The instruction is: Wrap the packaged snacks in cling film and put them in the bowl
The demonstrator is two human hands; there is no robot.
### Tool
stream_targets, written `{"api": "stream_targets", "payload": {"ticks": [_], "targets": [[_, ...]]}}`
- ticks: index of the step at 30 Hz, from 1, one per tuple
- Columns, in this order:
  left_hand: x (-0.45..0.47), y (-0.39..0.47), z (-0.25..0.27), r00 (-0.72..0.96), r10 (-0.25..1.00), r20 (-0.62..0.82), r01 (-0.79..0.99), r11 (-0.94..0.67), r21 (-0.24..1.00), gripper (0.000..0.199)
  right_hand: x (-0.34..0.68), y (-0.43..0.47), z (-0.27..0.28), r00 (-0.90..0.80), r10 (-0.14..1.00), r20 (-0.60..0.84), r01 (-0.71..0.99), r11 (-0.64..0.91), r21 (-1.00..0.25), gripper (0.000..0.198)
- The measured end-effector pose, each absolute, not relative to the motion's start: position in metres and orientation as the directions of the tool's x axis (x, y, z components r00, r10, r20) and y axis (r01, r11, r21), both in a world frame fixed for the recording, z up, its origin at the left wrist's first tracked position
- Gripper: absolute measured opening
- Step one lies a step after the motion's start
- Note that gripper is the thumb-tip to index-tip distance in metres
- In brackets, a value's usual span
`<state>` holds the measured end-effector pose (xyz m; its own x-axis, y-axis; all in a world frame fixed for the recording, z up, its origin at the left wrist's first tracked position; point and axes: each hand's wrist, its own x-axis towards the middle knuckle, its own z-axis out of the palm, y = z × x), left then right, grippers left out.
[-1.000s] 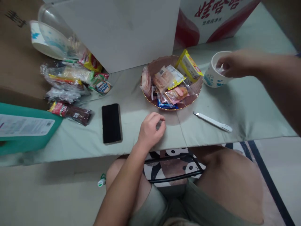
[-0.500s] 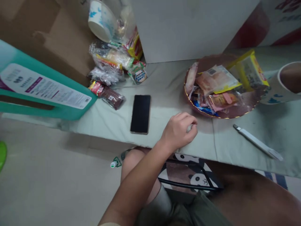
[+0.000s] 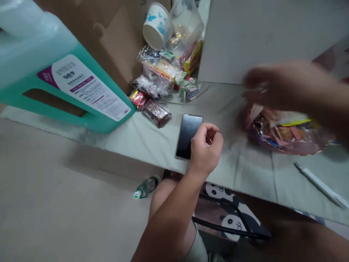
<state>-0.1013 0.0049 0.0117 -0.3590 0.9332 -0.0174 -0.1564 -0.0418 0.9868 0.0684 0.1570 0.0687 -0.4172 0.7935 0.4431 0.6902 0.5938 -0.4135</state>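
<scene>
My left hand (image 3: 205, 149) rests at the table's front edge, overlapping the right side of a black phone (image 3: 185, 134). Its fingers are curled in towards the thumb; whatever may be inside is too small to make out. My right hand (image 3: 275, 85), smeared by motion, reaches in from the right above a pinkish, gold-rimmed bowl (image 3: 302, 149). Wrapped snacks (image 3: 289, 133) fill the bowl, partly hidden by that forearm. A slim white tool (image 3: 321, 185) lies in front of the bowl.
Left stands a big jug of green liquid (image 3: 109, 122) beside a cardboard box (image 3: 117, 40). Wrapped snacks (image 3: 158, 80), a dark brown packet (image 3: 156, 112) and a tipped paper cup (image 3: 155, 27) lie behind the phone. A plastic bottle (image 3: 147, 187) is below the table edge.
My right hand has come into view over the bowl. The left hand has shifted left, next to the phone and partly over it. The view has turned left.
</scene>
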Motion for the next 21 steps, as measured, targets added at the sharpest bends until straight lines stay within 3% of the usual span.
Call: {"api": "stream_targets", "payload": {"ticks": [2, 5, 8, 10, 14, 17, 19, 21], "targets": [[-0.105, 0.005, 0.012, -0.354, 0.93, -0.099, -0.279, -0.004, 0.96, 0.007, 0.024, 0.163, 0.054, -0.47, 0.775, 0.424, 0.678, 0.624, -0.389, 0.059], [-0.112, 0.002, 0.013, -0.366, 0.919, -0.145, -0.336, 0.015, 0.942, 0.007, -0.043, 0.182, 0.032, -0.573, 0.739, 0.354, 0.655, 0.673, -0.343, 0.058], [-0.119, 0.002, 0.014, -0.386, 0.909, -0.158, -0.335, 0.021, 0.942, 0.008, -0.088, 0.205, 0.016, -0.656, 0.742, 0.134, 0.711, 0.668, -0.218, 0.056], [-0.123, 0.003, 0.013, -0.387, 0.906, -0.171, -0.35, 0.028, 0.936, 0.009, -0.098, 0.212, 0.011, -0.656, 0.755, 0.01, 0.746, 0.65, -0.144, 0.058], [-0.127, 0.008, 0.012, -0.364, 0.911, -0.195, -0.388, 0.042, 0.921, 0.012, -0.075, 0.199, 0.016, -0.642, 0.763, -0.071, 0.765, 0.635, -0.106, 0.049], [-0.124, 0.008, 0.012, -0.337, 0.924, -0.183, -0.399, 0.036, 0.916, 0.016, -0.036, 0.165, 0.03, -0.607, 0.794, 0.023, 0.788, 0.606, -0.108, 0.042], [-0.118, 0.006, 0.013, -0.236, 0.958, -0.166, -0.445, 0.045, 0.895, 0.027, -0.009, 0.13, 0.038, -0.47, 0.836, 0.285, 0.836, 0.525, -0.161, 0.047], [-0.108, 0.002, 0.013, -0.07, 0.989, -0.129, -0.502, 0.077, 0.862, 0.048, 0.015, 0.09, 0.039, -0.375, 0.781, 0.499, 0.829, 0.523, -0.196, 0.051]]}}
